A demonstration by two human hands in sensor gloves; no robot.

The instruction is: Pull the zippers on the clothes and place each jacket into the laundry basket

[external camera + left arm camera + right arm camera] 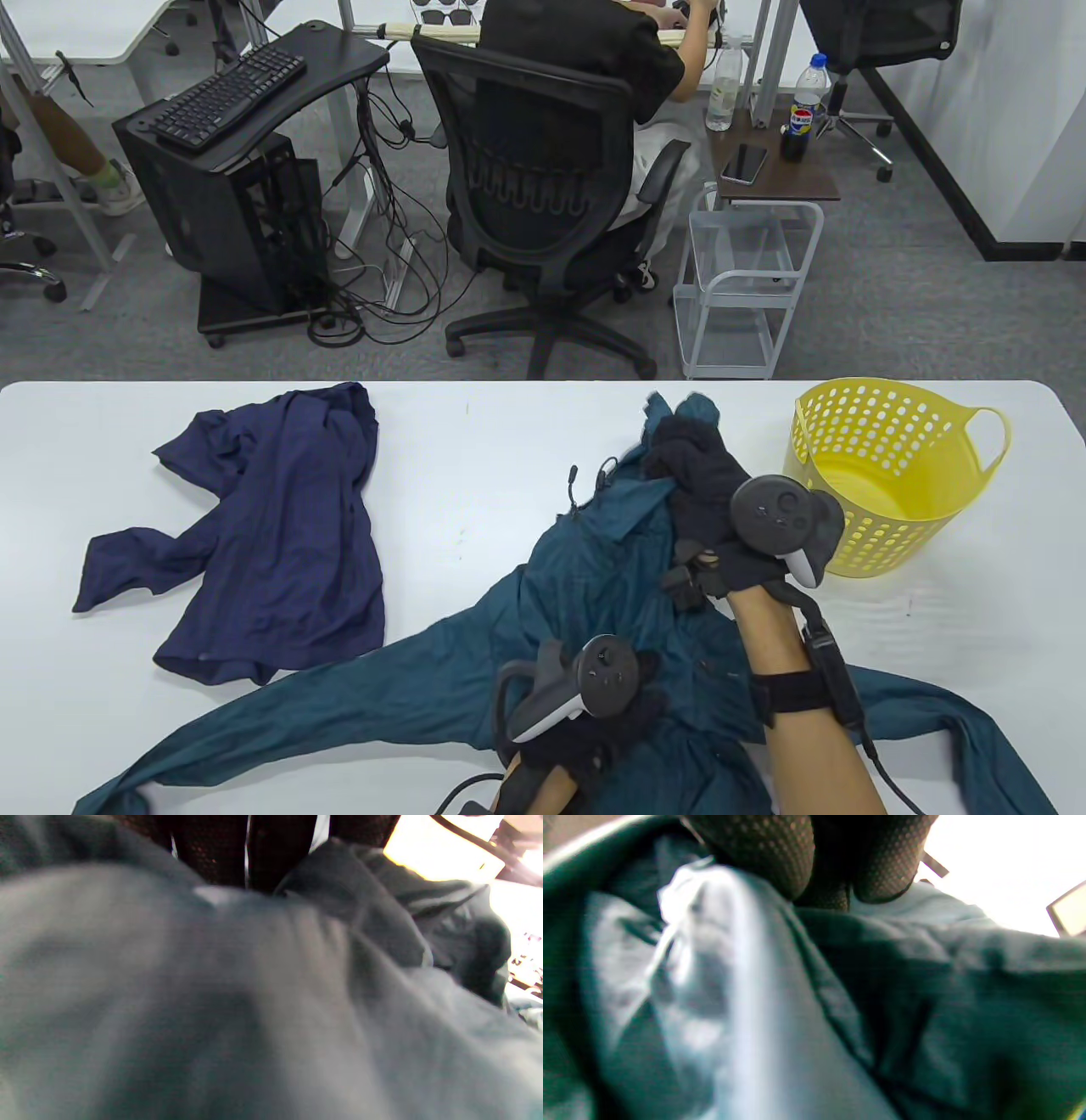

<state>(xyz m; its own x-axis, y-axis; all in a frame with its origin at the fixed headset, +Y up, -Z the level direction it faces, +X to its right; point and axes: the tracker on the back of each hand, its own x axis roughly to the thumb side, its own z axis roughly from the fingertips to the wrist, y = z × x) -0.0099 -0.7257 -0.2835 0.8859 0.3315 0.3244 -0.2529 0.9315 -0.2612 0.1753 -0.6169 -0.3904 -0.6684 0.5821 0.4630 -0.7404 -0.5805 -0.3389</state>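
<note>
Your right hand (pixel 721 501) pinches the teal jacket (pixel 594 586) collar; the yellow basket (pixel 899 492) sits just right, toward the counter's far-right corner; left hand (pixel 585 705) grip unclear.

A white table (pixel 475 450) carries a crumpled navy jacket (pixel 271 526) on its left side, a teal jacket (pixel 611 586) spread across the middle, sleeves flung wide, and a yellow basket (pixel 891 475) at the right.

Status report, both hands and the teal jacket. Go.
Right hand grips teal jacket near its collar. Left hand presses down on its lower part. Yellow basket empty, nothing blocking. Navy jacket untouched.
</note>
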